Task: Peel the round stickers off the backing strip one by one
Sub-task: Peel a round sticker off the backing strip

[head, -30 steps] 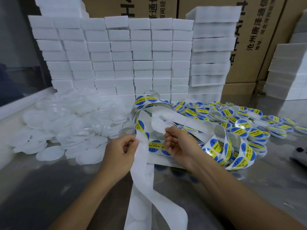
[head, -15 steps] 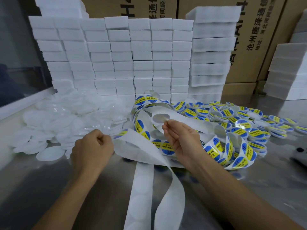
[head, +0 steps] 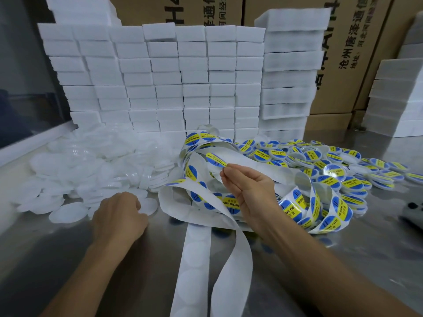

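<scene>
The right hand is pinching one round sticker by its edge between thumb and fingertips, holding it raised above the backing strip. The sticker is showing a blue field with a yellow band and is sitting clear of the strip beneath it. The left hand is resting knuckles-up on the metal table, its fingers curling down at the near edge of the white lids; whether it is gripping a lid cannot be told.

The backing strip is looping in several coils just in front of the right hand, some loops still carrying stickers, and two bare lengths with empty round outlines are running toward the near edge of the table.

To the right of the strip, labelled lids are lying in a loose heap. The unlabelled white lids are lying piled to the left. Behind both heaps, white foam blocks are standing stacked in columns, with cardboard cartons behind them.
</scene>
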`<state>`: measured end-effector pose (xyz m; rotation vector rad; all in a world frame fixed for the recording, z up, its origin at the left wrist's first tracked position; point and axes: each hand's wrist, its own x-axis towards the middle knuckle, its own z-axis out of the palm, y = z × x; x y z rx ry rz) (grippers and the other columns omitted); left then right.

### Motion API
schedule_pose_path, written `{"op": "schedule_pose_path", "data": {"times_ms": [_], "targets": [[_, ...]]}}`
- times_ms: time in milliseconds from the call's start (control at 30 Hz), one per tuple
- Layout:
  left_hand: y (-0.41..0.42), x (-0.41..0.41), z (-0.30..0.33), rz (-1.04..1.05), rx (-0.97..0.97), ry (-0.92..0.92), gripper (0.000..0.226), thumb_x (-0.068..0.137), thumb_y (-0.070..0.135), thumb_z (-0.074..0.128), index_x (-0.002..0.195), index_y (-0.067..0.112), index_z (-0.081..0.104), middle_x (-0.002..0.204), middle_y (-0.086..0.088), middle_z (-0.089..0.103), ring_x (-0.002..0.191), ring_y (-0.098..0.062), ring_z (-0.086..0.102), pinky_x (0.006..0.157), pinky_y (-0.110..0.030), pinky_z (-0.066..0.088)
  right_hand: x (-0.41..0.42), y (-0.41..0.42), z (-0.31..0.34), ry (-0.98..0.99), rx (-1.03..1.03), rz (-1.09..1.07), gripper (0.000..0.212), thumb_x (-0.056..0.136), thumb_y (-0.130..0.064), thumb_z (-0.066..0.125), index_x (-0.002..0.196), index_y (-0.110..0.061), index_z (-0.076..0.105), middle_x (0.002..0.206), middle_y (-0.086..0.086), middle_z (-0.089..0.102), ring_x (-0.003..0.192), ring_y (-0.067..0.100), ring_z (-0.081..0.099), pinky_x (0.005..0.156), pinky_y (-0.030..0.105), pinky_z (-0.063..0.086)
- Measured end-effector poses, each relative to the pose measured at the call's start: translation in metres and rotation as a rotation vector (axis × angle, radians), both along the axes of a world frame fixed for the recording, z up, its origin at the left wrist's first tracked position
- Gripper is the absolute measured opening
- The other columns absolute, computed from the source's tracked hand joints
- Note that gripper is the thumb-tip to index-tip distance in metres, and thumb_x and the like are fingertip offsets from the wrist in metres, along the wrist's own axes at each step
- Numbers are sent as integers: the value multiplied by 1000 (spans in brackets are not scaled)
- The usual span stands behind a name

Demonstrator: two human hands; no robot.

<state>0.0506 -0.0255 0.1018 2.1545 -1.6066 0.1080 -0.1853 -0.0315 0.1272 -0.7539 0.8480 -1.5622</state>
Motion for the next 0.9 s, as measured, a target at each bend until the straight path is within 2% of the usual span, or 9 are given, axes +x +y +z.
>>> {"op": "schedule_pose_path", "data": {"times_ms": [100, 167, 233, 333, 467, 567, 667, 767, 900], "targets": [[0, -3, 1, 13, -25, -1, 15, 78, 20, 72, 68, 23, 61, 68, 3, 55, 65, -21, 48, 60, -28, 39, 0, 0, -1, 27, -6, -3, 8, 84, -2, 72, 81, -9, 77, 85, 12, 77, 84, 19, 75, 74, 22, 60], [-1, -3, -1, 14, -42, -13, 9, 79, 13, 69, 73, 19, 67, 71, 0, 62, 65, -22, 50, 61, -29, 43, 0, -1, -2, 43, -3, -2, 17, 85, -7, 72, 71, -14, 79, 85, 10, 77, 86, 20, 75, 74, 22, 60], [-1, -4, -2, 12, -51, -16, 16, 78, 5, 65, 84, 19, 72, 79, -4, 67, 70, -24, 55, 64, -30, 45, 0, -2, -3, 79, 0, -19, 20, 84, -9, 74, 67, -17, 79, 84, 8, 77, 85, 18, 75, 71, 21, 59], [-2, -4, -3, -5, -61, 15, 25, 78, 2, 65, 97, 18, 69, 92, -5, 68, 83, -27, 62, 68, -32, 47, 0, -4, -4, 150, -1, -65, 10, 80, -9, 78, 74, -17, 79, 82, 3, 77, 82, 15, 75, 68, 20, 58], [0, -3, -4, -22, -43, 35, 31, 78, -1, 63, 105, 14, 66, 95, -8, 68, 87, -28, 60, 69, -33, 43, 0, -5, -6, 215, -29, -125, 14, 79, -6, 79, 86, -18, 76, 79, -2, 77, 77, 13, 75, 64, 18, 57], [2, -5, -1, -1, -46, 21, 26, 78, -4, 60, 94, 15, 67, 76, -1, 58, 72, -23, 50, 66, -33, 42, -1, -5, -7, 211, -53, -127, 20, 80, -6, 78, 95, -18, 73, 80, -2, 77, 77, 13, 75, 64, 17, 57], [3, -7, 2, 7, -36, 24, 23, 79, -2, 61, 87, 18, 67, 76, 1, 57, 72, -21, 49, 73, -35, 46, -1, -6, -8, 201, -45, -126, 16, 80, -6, 78, 91, -18, 73, 79, -3, 77, 77, 12, 75, 65, 19, 58], [3, -6, 4, -26, -44, 161, 20, 77, 2, 70, 75, 22, 67, 80, -1, 67, 73, -21, 56, 69, -33, 46, -1, -7, -8, 200, -46, -132, 12, 81, -7, 78, 86, -17, 74, 78, -1, 77, 76, 13, 75, 65, 19, 58], [1, -5, 6, -85, -27, 373, 23, 65, 11, 86, 63, 24, 67, 71, 3, 70, 76, -20, 64, 69, -32, 47, -1, -7, -8, 218, -57, -117, 6, 83, -11, 76, 84, -17, 75, 79, 1, 77, 77, 13, 74, 65, 19, 57]]}}
